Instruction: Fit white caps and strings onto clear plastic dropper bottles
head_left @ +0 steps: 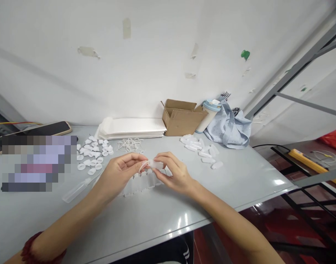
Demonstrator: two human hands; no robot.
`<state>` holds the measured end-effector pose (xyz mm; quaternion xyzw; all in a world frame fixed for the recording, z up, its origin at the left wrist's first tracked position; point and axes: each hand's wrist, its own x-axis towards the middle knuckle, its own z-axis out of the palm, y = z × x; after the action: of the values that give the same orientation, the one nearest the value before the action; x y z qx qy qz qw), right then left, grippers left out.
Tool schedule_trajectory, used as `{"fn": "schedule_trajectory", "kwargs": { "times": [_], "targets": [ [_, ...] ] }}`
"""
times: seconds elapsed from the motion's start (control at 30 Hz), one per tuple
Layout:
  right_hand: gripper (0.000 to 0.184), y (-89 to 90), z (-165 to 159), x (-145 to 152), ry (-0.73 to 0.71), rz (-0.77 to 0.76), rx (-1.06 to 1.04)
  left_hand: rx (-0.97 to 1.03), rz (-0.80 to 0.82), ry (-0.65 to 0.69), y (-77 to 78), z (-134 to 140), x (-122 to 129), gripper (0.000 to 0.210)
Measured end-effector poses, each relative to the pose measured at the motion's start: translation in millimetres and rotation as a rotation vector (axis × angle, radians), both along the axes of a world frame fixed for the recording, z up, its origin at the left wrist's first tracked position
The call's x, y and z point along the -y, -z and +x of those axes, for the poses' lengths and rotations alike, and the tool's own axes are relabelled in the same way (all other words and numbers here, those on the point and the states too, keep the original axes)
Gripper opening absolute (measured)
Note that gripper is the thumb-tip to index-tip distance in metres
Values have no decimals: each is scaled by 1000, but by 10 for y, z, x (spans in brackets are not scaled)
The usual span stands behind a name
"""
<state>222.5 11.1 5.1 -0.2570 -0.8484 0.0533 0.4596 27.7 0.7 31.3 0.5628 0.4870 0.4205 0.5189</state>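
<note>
My left hand [121, 170] is closed, its thumb and fingertips pinching a thin white loop [141, 167]. Opposite it, my right hand [175, 172] grips a small translucent plastic piece [156, 164] between thumb and fingers. The two parts meet at the fingertips; whether they are joined I cannot tell. Under both hands lies a row of clear plastic pieces [140, 185], partly hidden by the fingers. A pile of white cords [130, 144] sits just behind. Several small white caps [93, 154] are spread to the left, and loose translucent pieces [196, 143] lie to the right.
A long clear tube [76, 191] rests beside my left forearm. Along the wall stand a stack of white envelopes [133, 126], an open cardboard box [181, 123], a cup [209, 116] and a blue cloth bag [228, 126]. A phone [54, 128] lies far left.
</note>
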Motion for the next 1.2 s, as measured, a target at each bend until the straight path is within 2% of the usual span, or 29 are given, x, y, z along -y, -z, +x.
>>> {"fn": "schedule_trajectory", "kwargs": {
  "times": [0.3,0.67,0.9,1.07,1.13,1.2],
  "targets": [
    [27,-1,1,-19,-11,3,-36,-163,263,-18,-50,33,74,22],
    [29,-5,-13,23,-21,19,-23,-231,256,-41,-31,47,78,22],
    [29,-20,-22,48,-5,45,-18,-352,370,-54,36,40,115,17],
    [25,-14,-23,47,24,71,-37,-356,421,-32,37,59,122,16],
    [25,-13,-22,51,9,39,-50,-353,456,-26,34,59,110,15],
    [24,-19,-21,60,-7,-74,-97,-350,495,-31,40,54,96,14]
  ]
}}
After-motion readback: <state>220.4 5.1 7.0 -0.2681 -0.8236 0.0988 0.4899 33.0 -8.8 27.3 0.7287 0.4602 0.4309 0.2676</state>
